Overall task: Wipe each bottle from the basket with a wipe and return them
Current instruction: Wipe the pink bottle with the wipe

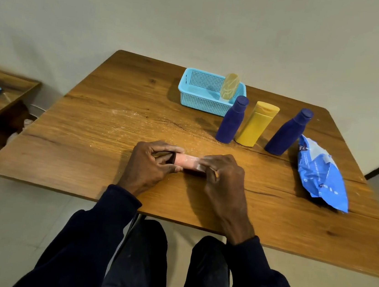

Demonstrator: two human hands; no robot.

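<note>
Basket (197, 102) holds one pale bottle (230, 86) — left fingers (167, 148) grip the pink bottle (185, 160), right fingers (213, 161) pinch a wipe (199, 166) against it.

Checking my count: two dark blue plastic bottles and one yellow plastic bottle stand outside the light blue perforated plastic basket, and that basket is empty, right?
Not quite. The light blue perforated plastic basket is not empty: the head view shows a pale yellow translucent bottle in it. The two dark blue plastic bottles and the yellow plastic bottle do stand outside it.
</note>
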